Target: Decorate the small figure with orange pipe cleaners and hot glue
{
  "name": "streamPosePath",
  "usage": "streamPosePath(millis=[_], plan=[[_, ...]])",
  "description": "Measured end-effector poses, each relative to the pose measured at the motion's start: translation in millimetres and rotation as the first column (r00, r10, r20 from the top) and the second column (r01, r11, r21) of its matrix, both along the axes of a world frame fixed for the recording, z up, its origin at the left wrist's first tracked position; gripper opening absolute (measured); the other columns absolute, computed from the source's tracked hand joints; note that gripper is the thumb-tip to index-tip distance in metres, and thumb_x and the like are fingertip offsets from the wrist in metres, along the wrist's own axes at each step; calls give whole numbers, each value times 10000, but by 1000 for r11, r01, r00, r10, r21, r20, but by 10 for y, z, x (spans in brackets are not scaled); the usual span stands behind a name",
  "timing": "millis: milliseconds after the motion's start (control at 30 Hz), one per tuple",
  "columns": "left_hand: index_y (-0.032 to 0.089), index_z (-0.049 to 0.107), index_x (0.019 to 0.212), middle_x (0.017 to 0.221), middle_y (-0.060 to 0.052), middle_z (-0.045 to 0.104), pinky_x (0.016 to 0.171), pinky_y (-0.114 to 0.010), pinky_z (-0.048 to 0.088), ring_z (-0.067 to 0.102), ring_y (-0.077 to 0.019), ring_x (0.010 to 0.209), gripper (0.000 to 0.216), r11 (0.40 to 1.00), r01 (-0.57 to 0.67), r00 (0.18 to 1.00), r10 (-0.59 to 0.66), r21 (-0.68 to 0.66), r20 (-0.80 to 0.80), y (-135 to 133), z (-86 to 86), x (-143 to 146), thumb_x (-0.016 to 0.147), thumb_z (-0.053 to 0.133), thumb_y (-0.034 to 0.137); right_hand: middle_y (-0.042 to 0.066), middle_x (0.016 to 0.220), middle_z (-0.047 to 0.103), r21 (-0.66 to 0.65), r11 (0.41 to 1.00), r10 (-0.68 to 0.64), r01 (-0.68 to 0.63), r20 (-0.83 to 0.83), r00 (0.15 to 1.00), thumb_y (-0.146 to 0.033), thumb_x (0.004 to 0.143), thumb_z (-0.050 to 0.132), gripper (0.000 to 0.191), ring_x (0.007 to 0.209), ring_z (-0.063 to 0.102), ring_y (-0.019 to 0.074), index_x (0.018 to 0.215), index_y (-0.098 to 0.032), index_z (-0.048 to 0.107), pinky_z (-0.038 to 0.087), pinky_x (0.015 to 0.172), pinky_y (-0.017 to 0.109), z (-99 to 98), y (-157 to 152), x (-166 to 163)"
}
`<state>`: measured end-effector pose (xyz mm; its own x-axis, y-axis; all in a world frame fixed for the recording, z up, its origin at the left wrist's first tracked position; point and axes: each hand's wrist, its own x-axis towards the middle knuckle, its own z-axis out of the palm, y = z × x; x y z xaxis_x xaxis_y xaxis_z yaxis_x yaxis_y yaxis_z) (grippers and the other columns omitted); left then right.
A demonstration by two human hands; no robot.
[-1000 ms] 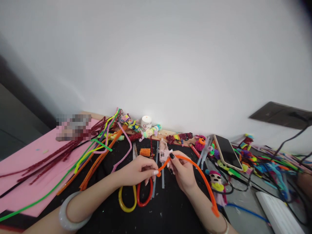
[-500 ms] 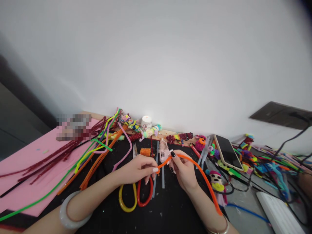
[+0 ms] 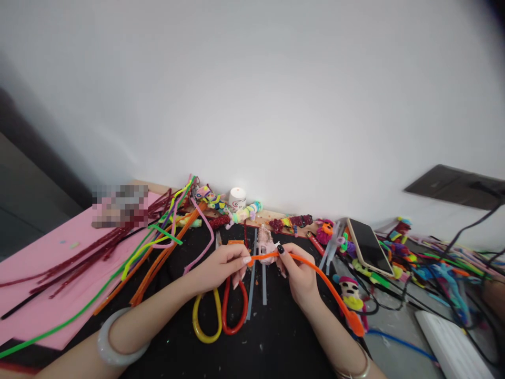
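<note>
Lying nearest on the black desk (image 3: 276,350), a pair of scissors (image 3: 224,313) is shown by its smooth, glossy loops, one yellow and one red; its middle is covered by the left hand (image 3: 224,263). Above the scissors' red loop, one end of an orange strip (image 3: 325,277) is pinched by that hand's fingers. Right of the scissors, the strip is clamped partway along between the thumb and fingers of the right hand (image 3: 300,275). Between the hands it is stretched almost level, its long axis running sideways, crosswise to the scissors; the left hand is the nearer to them. Past the right hand, it is curved down to a wider, fuzzy tip. Also right of the scissors, straight translucent sticks (image 3: 264,289) are laid. Farther off, a lumpy pinkish object (image 3: 266,239) is partly hidden by the strip; beyond the scissors' tip, a white cylinder (image 3: 237,198) is backed by the plain wall (image 3: 252,105).
</note>
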<state>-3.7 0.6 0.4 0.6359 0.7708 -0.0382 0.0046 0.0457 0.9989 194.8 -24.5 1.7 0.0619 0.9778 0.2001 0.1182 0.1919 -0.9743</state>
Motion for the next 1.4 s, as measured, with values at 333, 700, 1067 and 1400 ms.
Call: streamPosePath(millis=[333,700,1067,1400], plan=[[176,386,707,528,73,420,435,-184,251,373,-48,398,280,989,-88,983,105,-118,148,36,-9,15,861,450,400,-28,534,510,54,998,2,-24,372,928,-247,826,489,224,469,430,98,636,-177,586,313,468,213,71,-62,-44],[177,362,703,540,80,397,448,-191,257,360,-45,411,265,987,-137,976,149,-85,161,27,1,23,886,416,360,10,618,545,151,977,64,-149,461,885,-243,838,460,195,567,501,152,684,-177,560,395,555,266,66,-139,-122],[185,377,725,509,80,399,495,-212,303,355,-71,440,272,974,-209,977,211,89,-7,-22,19,30,913,337,377,93,994,552,319,899,111,-299,494,862,-129,800,467,128,847,559,189,862,-178,567,473,736,327,-41,-167,-162],[196,350,696,530,73,392,524,-221,326,365,-90,488,265,945,-243,952,276,219,-132,-68,39,52,913,328,346,92,1053,543,377,859,75,-347,576,814,-64,775,481,201,944,536,201,916,-190,549,461,825,364,-72,-215,-192]])
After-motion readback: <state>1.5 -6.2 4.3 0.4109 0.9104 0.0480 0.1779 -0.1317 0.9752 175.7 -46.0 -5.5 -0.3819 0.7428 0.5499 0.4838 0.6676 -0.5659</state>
